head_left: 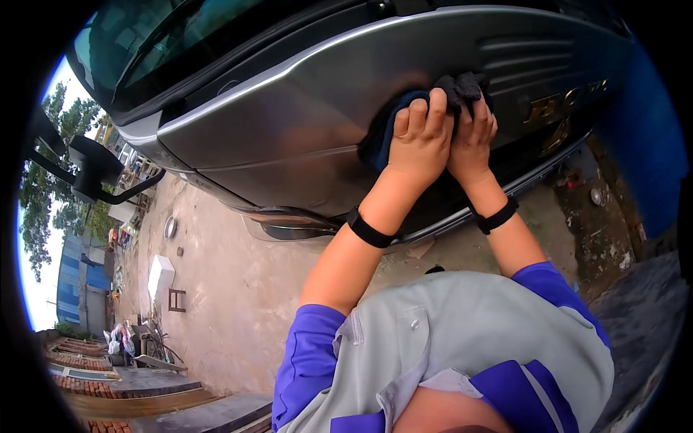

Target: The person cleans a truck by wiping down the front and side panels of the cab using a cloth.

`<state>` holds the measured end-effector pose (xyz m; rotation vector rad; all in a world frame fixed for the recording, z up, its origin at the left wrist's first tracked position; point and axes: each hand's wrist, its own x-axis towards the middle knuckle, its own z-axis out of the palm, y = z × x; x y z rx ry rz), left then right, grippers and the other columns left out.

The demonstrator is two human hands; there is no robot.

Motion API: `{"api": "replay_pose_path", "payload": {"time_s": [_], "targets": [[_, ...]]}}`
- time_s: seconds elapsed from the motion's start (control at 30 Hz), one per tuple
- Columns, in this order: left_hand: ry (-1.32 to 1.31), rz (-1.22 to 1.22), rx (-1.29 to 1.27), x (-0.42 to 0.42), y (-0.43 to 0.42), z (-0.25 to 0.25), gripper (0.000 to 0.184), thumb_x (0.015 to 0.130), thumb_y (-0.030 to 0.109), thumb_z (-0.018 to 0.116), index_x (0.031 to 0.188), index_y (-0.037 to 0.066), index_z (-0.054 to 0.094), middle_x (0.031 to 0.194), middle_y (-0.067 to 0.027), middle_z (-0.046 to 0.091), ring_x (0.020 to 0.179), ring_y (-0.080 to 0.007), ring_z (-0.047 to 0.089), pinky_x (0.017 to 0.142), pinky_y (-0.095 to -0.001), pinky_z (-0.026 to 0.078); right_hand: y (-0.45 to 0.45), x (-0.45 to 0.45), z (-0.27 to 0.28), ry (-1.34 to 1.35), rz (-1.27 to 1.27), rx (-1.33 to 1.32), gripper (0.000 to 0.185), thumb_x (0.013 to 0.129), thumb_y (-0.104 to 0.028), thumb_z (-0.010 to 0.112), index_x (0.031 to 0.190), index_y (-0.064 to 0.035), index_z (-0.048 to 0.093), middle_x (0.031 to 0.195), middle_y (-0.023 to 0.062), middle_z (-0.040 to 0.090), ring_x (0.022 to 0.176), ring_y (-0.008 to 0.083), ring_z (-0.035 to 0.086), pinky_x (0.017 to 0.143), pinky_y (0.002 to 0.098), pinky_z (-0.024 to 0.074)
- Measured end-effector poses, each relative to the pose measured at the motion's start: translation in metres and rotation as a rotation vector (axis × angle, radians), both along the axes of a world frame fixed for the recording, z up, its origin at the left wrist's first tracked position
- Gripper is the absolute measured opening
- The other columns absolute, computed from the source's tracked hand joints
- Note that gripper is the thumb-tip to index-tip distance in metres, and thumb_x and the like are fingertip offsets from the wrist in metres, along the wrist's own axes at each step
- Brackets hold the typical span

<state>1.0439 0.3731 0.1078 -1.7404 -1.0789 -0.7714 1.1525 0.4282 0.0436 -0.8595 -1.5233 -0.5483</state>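
Observation:
A dark, bunched cloth (pixel 378 138), blackish with a navy part, lies against the grey front panel (pixel 289 115) of a large vehicle. My left hand (pixel 421 138) presses on it with bent fingers. Right beside it, touching, my right hand (pixel 472 137) grips the cloth's upper, dark grey folds. The palms and fingertips are partly hidden against the cloth. Each wrist wears a black band. Gold-coloured lettering (pixel 563 107) stands on the panel to the right of my hands.
A windscreen wiper (pixel 155 47) crosses the glass above. A black mirror (pixel 94 167) juts out at left, and a headlamp (pixel 289 225) sits below the panel. On the concrete ground are a white box (pixel 161 276), a small stool (pixel 177 300) and a bicycle (pixel 155 343). Blue sheeting (pixel 642 137) stands at right.

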Motion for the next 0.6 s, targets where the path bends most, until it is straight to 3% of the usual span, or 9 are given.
{"api": "replay_pose_path", "payload": {"time_s": [0.1, 0.2, 0.27, 0.37, 0.47, 0.57, 0.6], "targets": [[0.008, -0.062, -0.072, 0.007, 0.001, 0.001, 0.026, 0.079, 0.016, 0.061, 0.103, 0.008, 0.067, 0.127, -0.0066, 0.052, 0.106, -0.0259, 0.052, 0.089, -0.0377, 0.04, -0.032, 0.012, 0.014, 0.011, 0.013, -0.243, 0.06, 0.089, -0.016, 0.065, 0.146, -0.009, 0.047, 0.152, 0.0186, 0.038, 0.136, 0.0348, 0.041, 0.109, 0.0508, 0.0317], [-0.201, -0.107, -0.071, -0.003, -0.027, 0.009, 0.034, 0.079, 0.007, 0.062, 0.113, 0.002, 0.066, 0.129, -0.012, 0.052, 0.11, -0.0314, 0.052, 0.096, -0.0414, 0.041, -0.045, -0.004, 0.032, 0.064, 0.172, -0.194, 0.057, 0.089, -0.014, 0.065, 0.144, -0.0087, 0.052, 0.152, 0.0211, 0.037, 0.133, 0.039, 0.042, 0.11, 0.0495, 0.0335], [-0.211, -0.004, 0.07, -0.017, -0.029, 0.012, 0.037, 0.079, 0.004, 0.062, 0.115, 0.0, 0.066, 0.13, -0.0161, 0.051, 0.111, -0.0334, 0.052, 0.097, -0.0426, 0.042, -0.041, -0.023, 0.046, 0.075, 0.282, -0.048, 0.048, 0.089, -0.016, 0.065, 0.136, -0.0111, 0.061, 0.151, 0.0169, 0.04, 0.13, 0.0334, 0.044, 0.108, 0.0431, 0.0363], [-0.175, 0.13, 0.215, -0.016, -0.021, 0.024, 0.025, 0.085, 0.01, 0.063, 0.108, 0.0, 0.065, 0.128, -0.0171, 0.051, 0.109, -0.0311, 0.051, 0.093, -0.0414, 0.043, -0.023, -0.025, 0.064, 0.047, 0.415, 0.097, 0.034, 0.091, -0.016, 0.063, 0.124, -0.0107, 0.069, 0.145, 0.0098, 0.05, 0.123, 0.0262, 0.05, 0.106, 0.0369, 0.039], [-0.24, 0.093, 0.298, 0.01, 0.006, 0.021, 0.023, 0.087, 0.009, 0.065, 0.106, -0.002, 0.063, 0.127, -0.0187, 0.048, 0.108, -0.0319, 0.048, 0.092, -0.0414, 0.043, 0.003, 0.002, 0.071, -0.004, 0.396, 0.22, 0.032, 0.091, -0.02, 0.064, 0.122, -0.0137, 0.068, 0.142, 0.0033, 0.054, 0.117, 0.0179, 0.054, 0.099, 0.0318, 0.0407], [-0.161, 0.115, 0.271, 0.052, 0.034, 0.018, 0.025, 0.089, 0.013, 0.065, 0.108, -0.002, 0.062, 0.125, -0.0191, 0.048, 0.104, -0.0321, 0.046, 0.087, -0.0405, 0.042, 0.036, 0.046, 0.07, 0.035, 0.347, 0.243, 0.028, 0.091, -0.022, 0.064, 0.118, -0.0158, 0.065, 0.138, 0.0029, 0.058, 0.112, 0.0182, 0.058, 0.097, 0.0311, 0.0405], [-0.138, 0.116, 0.282, 0.065, 0.046, 0.014, 0.025, 0.089, 0.015, 0.065, 0.108, -0.002, 0.062, 0.124, -0.0188, 0.049, 0.102, -0.0314, 0.046, 0.086, -0.0399, 0.042, 0.047, 0.06, 0.068, 0.069, 0.326, 0.236, 0.021, 0.094, -0.025, 0.061, 0.113, -0.0194, 0.067, 0.133, -0.0043, 0.061, 0.114, 0.012, 0.058, 0.095, 0.0285, 0.041]]}}
